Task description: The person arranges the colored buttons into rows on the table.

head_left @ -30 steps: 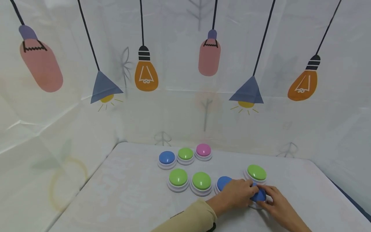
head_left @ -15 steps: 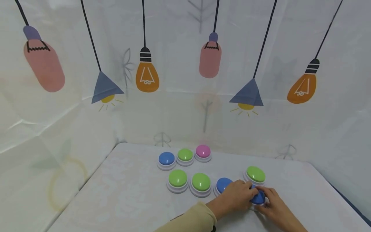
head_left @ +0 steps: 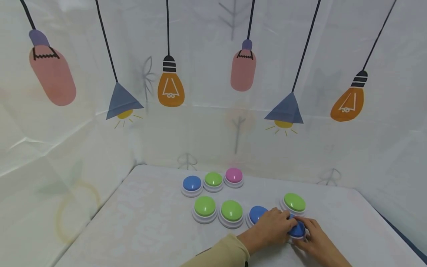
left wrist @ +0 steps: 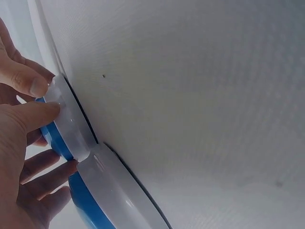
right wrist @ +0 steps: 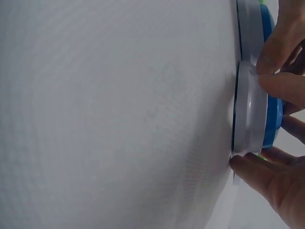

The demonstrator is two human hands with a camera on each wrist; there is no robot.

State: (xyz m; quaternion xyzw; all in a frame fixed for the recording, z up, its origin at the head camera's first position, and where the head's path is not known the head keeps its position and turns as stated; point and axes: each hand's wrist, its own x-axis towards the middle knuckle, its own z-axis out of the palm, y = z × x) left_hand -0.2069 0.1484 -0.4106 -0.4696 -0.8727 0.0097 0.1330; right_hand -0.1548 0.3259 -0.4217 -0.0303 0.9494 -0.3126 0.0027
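Both hands hold a blue push button [head_left: 298, 230] with a round white base, at the right end of the front row. My left hand [head_left: 274, 226] grips it from the left, thumb on the base's near side. From the right my right hand [head_left: 317, 241] grips it, fingers curled at the far edge. Another blue button [head_left: 257, 213] lies directly left, partly hidden behind my left hand. In the left wrist view, the held button's white base [left wrist: 74, 121] meets the neighbouring base [left wrist: 119, 191]. Right behind it is a green button [head_left: 294, 202].
Two green buttons [head_left: 231, 210] continue the front row leftward. Farther back stand a blue button [head_left: 192, 183], a green button [head_left: 213, 179] and a pink button [head_left: 234, 175]. The white table [head_left: 140, 215] meets a sheet wall [head_left: 207, 129] printed with lamps.
The head view has shifted slightly, so the scene sits a little lower. Both hands keep hold of the same blue button, almost unmoved relative to the other buttons.
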